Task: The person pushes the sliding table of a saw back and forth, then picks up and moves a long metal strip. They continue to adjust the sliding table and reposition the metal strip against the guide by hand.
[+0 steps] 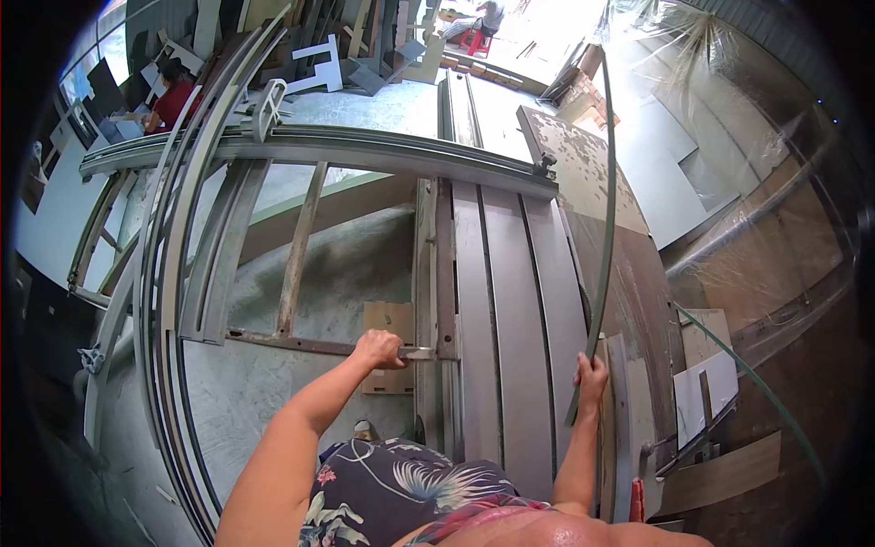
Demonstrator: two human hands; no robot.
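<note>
A person in a floral-print top stands at the near end of a long tabletop (519, 301) made of grey metal slats in a cluttered workshop. The left hand (378, 348) is closed tight around a metal handle (421, 353) that juts from the tabletop's left edge, just above a scrap of cardboard (387, 319) on the concrete floor. The right hand (591, 374) is wrapped around the near end of a long thin green strip (609, 182), which runs up the right side of the tabletop and bows away toward the far end of the shop. Curved metal rails (182, 228) lean at left. Far left, another person in a red shirt (171, 100) sits at a desk.
</note>
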